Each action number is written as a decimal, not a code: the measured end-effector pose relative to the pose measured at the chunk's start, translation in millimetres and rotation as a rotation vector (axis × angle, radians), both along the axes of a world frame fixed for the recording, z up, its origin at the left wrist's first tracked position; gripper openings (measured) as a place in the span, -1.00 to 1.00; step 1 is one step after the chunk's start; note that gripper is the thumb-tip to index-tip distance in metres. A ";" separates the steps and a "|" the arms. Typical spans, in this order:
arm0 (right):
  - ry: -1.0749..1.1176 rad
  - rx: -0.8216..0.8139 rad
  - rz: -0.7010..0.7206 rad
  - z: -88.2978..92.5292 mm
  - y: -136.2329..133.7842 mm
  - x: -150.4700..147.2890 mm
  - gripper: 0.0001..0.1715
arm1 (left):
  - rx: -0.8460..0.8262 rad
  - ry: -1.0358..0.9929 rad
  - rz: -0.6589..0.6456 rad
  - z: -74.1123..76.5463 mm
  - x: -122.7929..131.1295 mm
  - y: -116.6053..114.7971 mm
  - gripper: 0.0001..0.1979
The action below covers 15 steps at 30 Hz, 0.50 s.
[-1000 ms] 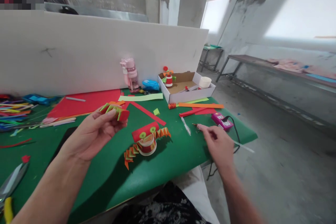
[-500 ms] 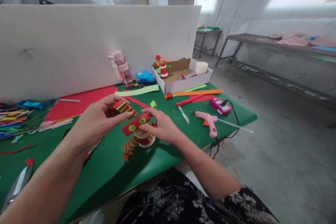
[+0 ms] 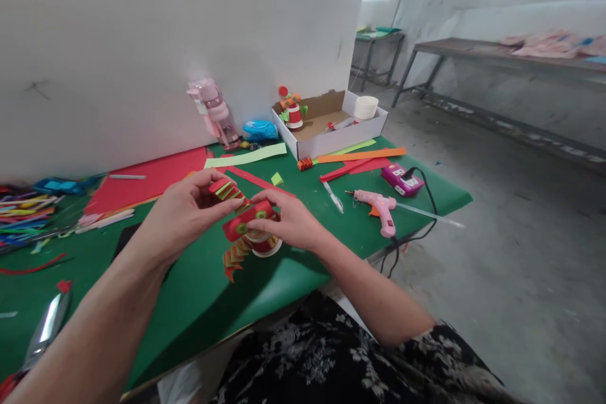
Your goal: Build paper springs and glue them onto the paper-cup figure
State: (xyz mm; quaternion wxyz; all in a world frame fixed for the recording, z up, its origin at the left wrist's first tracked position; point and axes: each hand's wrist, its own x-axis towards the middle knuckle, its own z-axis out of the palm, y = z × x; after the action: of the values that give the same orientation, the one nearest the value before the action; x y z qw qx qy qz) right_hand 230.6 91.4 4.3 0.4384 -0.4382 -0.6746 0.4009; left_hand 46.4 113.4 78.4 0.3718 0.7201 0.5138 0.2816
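Note:
My left hand (image 3: 189, 211) pinches a folded paper strip (image 3: 227, 191), red and yellow-green, between thumb and fingers. Its lower end meets the top of a red paper roll (image 3: 246, 221) with two green round eyes. Around the right end of that roll, my right hand (image 3: 291, 218) is closed, thumb in front and fingers behind. Beneath the roll is a red paper cup (image 3: 266, 246) with a white rim, partly hidden by the hand. An orange and green pleated paper arm (image 3: 235, 257) hangs from the left of this paper cup figure.
A pink glue gun (image 3: 379, 208) lies on the green table at right, before a purple power socket (image 3: 402, 180). Behind stands a white box (image 3: 341, 136) with a similar figure (image 3: 293, 110) inside. A pink bottle (image 3: 215, 113) leans against the white board. A utility knife (image 3: 47, 325) lies at left.
The folded strip has come down against the top of the red roll, where a small gap showed before. Both hands keep their holds. The view has tilted slightly downward.

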 end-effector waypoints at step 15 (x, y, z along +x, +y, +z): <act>-0.050 0.075 0.011 -0.2 -0.3 0.4 -0.69 | 0.020 0.058 -0.045 -10.5 -0.9 0.6 -0.62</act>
State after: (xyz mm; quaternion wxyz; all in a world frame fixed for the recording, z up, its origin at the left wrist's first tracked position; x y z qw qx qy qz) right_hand 231.0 91.0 4.1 0.4354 -0.4278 -0.7021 0.3667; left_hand 45.5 114.0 67.9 0.3557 0.7430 0.5053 0.2570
